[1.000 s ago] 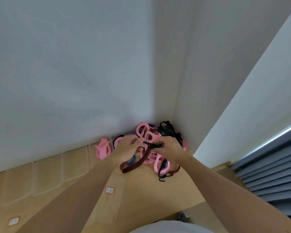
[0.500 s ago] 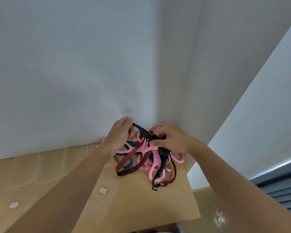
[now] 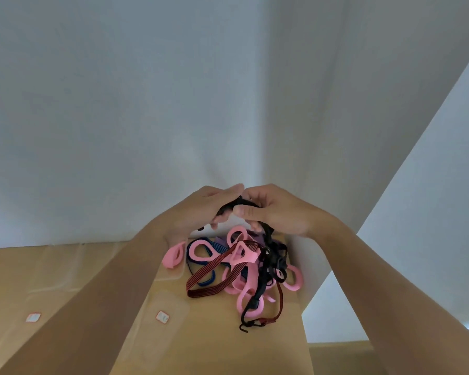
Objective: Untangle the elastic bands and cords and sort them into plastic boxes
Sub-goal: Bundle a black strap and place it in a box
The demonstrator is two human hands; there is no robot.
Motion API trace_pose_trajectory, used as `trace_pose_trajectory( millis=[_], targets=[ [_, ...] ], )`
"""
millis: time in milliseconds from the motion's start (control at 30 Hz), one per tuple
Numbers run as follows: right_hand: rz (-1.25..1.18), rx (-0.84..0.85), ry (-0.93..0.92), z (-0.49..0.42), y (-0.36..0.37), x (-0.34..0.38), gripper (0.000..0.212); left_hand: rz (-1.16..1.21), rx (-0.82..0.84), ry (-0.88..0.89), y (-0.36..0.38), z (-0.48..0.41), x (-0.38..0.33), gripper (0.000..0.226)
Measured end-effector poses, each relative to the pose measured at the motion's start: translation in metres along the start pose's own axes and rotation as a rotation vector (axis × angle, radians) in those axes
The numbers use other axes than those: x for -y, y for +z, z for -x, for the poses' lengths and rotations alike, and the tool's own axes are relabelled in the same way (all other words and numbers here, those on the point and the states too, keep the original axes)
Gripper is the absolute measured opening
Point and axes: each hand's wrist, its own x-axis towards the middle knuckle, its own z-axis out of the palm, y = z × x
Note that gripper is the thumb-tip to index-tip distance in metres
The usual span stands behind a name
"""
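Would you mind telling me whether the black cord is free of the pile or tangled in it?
Tangled: the black cord, held by the left hand and right hand, threads down through the pink loops.

Tan table (image 3: 228, 353) bears a tangle of bands and cords (image 3: 236, 269); clear plastic boxes (image 3: 54, 266) beside it.

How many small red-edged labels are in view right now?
2: one label near the left edge, the other just right of the left forearm, left of the tangled bands. The arms may hide more.
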Motion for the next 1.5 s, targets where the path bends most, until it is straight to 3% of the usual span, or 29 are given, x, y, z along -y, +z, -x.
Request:
trace_pose_trajectory(
  millis=[67, 200, 433, 567, 700, 800, 867, 1067, 1367, 1500],
  targets=[
    [-0.016, -0.037, 0.003, 0.001, -0.005, -0.001, 0.046, 0.066, -0.047, 0.028, -0.003, 0.003, -0.004, 0.058],
    [-0.132, -0.069, 0.041, 0.002, -0.012, -0.008, 0.03, 0.241, -0.086, 0.101, -0.013, 0.002, -0.007, 0.046],
    [-0.33, -0.172, 0.053, 0.001, -0.028, -0.013, 0.025, 0.434, -0.112, 0.099, -0.021, -0.004, -0.003, 0.033],
    [-0.366, -0.214, 0.018, 0.0, -0.033, -0.017, 0.014, 0.471, -0.164, 0.074, -0.032, -0.005, 0.001, 0.025],
    [-0.371, -0.153, 0.0, -0.01, -0.03, -0.013, 0.008, 0.424, -0.184, 0.047, -0.044, 0.001, 0.008, 0.022],
    [-0.077, -0.168, 0.0, -0.019, -0.022, -0.008, 0.016, 0.372, -0.218, 0.063, -0.056, 0.011, 0.016, 0.017],
    [0.227, -0.199, 0.03, -0.024, -0.017, -0.008, 0.03, 0.369, -0.244, 0.054, -0.067, 0.017, 0.022, 0.021],
    [0.811, -0.286, -0.023, -0.037, -0.005, -0.01, 0.059, 0.235, -0.27, 0.035, -0.095, 0.034, 0.043, 0.033],
    [0.947, -0.283, 0.042, -0.057, -0.012, -0.001, 0.047, 0.025, -0.288, 0.006, -0.12, 0.058, 0.064, 0.046],
    [0.973, -0.282, 0.002, -0.06, -0.008, 0.001, 0.046, -0.081, -0.42, -0.011, -0.145, 0.069, 0.08, 0.059]
  ],
)
